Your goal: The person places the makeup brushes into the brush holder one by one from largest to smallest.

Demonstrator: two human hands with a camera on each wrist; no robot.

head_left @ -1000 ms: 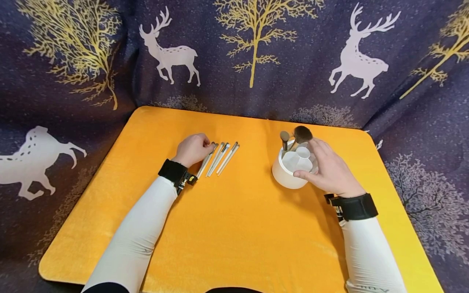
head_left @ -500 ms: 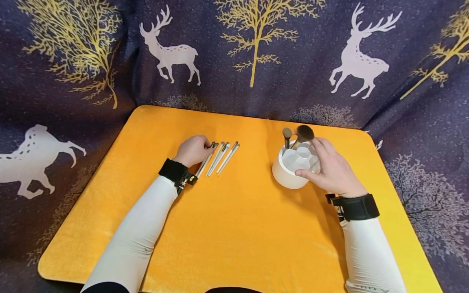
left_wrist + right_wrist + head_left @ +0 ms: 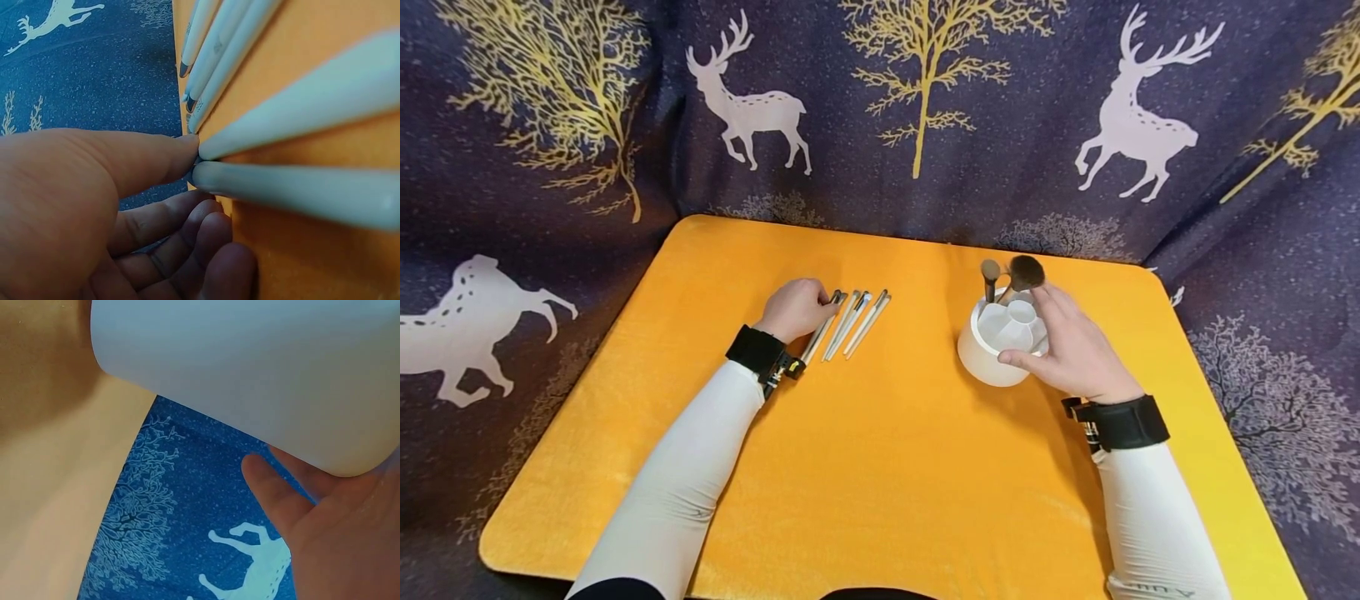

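Note:
My left hand [image 3: 793, 310] is at the left end of a row of makeup brushes lying on the orange table. Its thumb and index finger pinch the far end of the leftmost makeup brush [image 3: 300, 190]; a second brush [image 3: 300, 103] lies right beside it, its end close to the thumb tip. To the right, my right hand [image 3: 1078, 354] grips a round white brush holder [image 3: 988, 362], thumb at the near rim and fingers over the far side. The holder has inner compartments. A large fluffy brush [image 3: 1026, 272] and a smaller brush [image 3: 990, 271] stand in it, heads up.
Several more pale-handled brushes [image 3: 867, 327] lie slanted just right of my left hand. The orange table [image 3: 880, 467] has rounded corners, and a dark curtain [image 3: 865, 192] with deer and trees hangs behind its far edge.
The heads of the two brushes in the holder have shifted slightly to the right. My left hand has hardly moved, and my right hand keeps its grip on the holder.

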